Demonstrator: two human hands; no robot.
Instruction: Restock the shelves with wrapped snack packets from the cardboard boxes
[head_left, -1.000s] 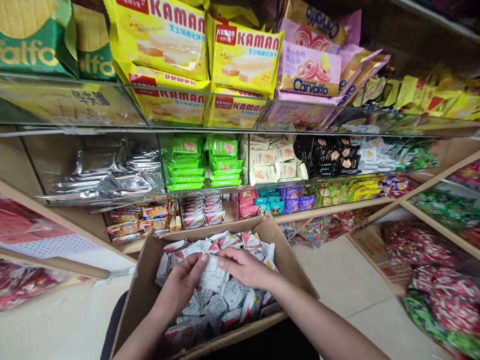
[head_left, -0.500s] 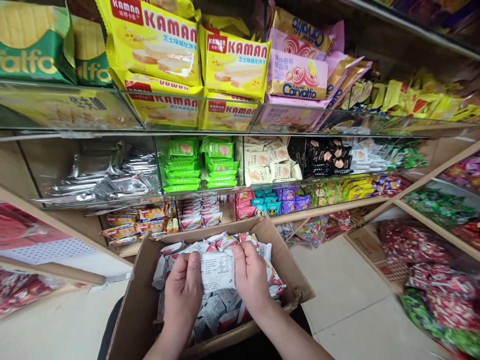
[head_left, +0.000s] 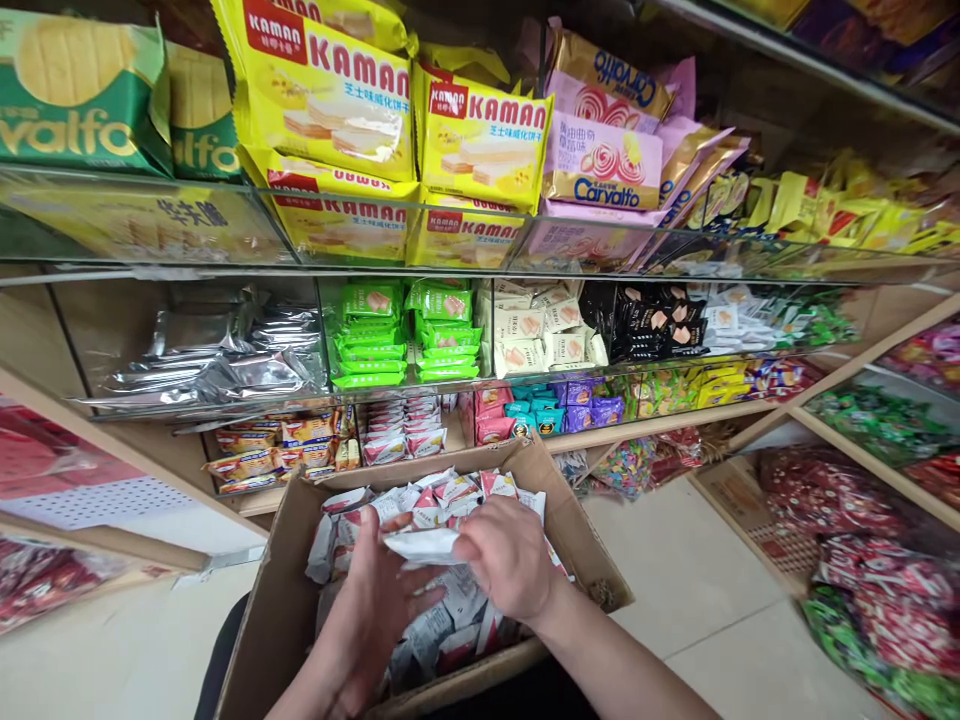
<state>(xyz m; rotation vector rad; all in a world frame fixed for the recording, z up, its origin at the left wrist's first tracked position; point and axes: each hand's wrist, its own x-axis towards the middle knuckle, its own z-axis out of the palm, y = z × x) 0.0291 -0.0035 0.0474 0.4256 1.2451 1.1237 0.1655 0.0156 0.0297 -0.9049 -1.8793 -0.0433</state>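
Note:
Over an open cardboard box (head_left: 264, 600), my right hand (head_left: 510, 560) pinches one end of a white snack packet (head_left: 421, 546), which is turned nearly edge-on to me. My left hand (head_left: 375, 600) is at the packet's other end, fingers spread, thumb up and palm turned toward the packet. Whether its fingers touch the wrapper I cannot tell. Many similar white and red packets (head_left: 442, 497) fill the box beneath both hands, some lying with their printed backs upward.
Ahead, a glass-fronted shelf holds yellow wafer packs (head_left: 480, 140), green packets (head_left: 371, 335) and silver packets (head_left: 202, 340). Similar white-pink packets (head_left: 405, 425) stand in rows on the low shelf just behind the box. Bagged sweets (head_left: 892, 600) lie on the floor at right.
My left hand has let go of its end of the packet and opened. The packet has turned from its flat printed back to edge-on, still in my right hand.

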